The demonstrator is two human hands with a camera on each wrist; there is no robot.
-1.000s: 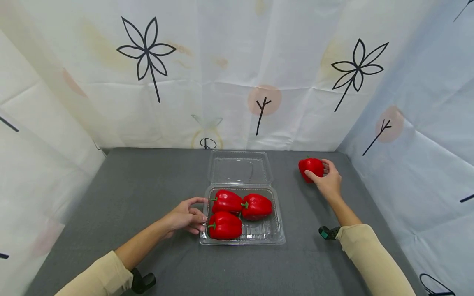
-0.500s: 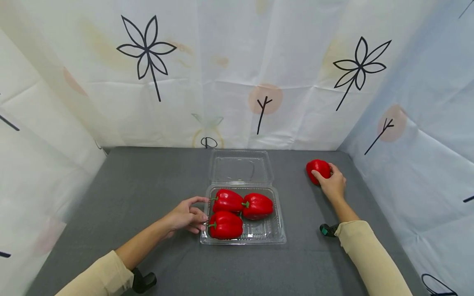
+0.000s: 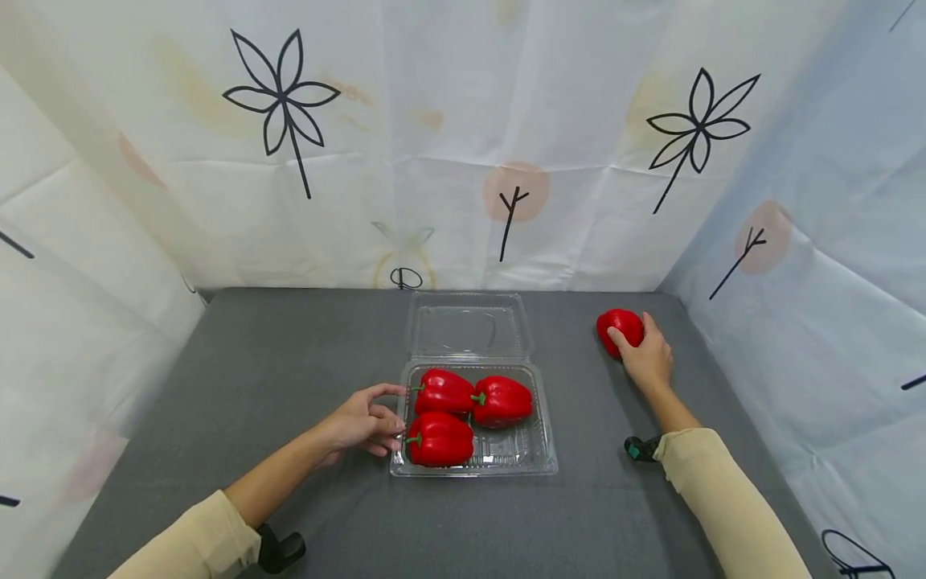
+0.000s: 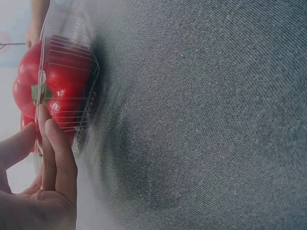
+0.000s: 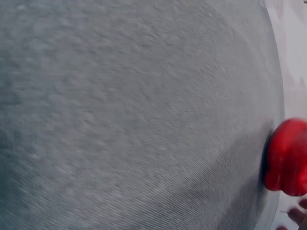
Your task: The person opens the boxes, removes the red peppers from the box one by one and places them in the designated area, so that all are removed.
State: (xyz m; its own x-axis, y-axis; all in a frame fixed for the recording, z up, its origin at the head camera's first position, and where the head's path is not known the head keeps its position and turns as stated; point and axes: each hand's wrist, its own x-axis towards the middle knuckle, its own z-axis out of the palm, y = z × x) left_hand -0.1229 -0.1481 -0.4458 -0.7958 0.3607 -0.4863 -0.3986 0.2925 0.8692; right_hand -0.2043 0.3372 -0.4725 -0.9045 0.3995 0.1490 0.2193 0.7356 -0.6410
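Note:
At the left rim of a clear plastic clamshell container (image 3: 510, 462), my left hand (image 3: 365, 422) pinches the edge. In the left wrist view the rim runs between thumb and fingers (image 4: 60, 148). Inside the container lie three red bell peppers: one at the back left (image 3: 444, 392), one to the right (image 3: 502, 402) and one at the front left (image 3: 440, 440). Farther back on the right, my right hand (image 3: 649, 354) holds another red bell pepper (image 3: 618, 330) from its right side, at the tabletop. In the right wrist view that pepper (image 5: 288, 155) shows at the right edge, most of the hand out of frame.
The container's hinged lid (image 3: 470, 326) lies folded back behind its base. A grey cloth (image 3: 289, 346) covers the table. White curtains (image 3: 448, 145) with plant drawings close off the back and both sides.
My right hand has carried its bell pepper a little to the right and seemingly down to the cloth, mostly in the first half second. The left hand and container stay put.

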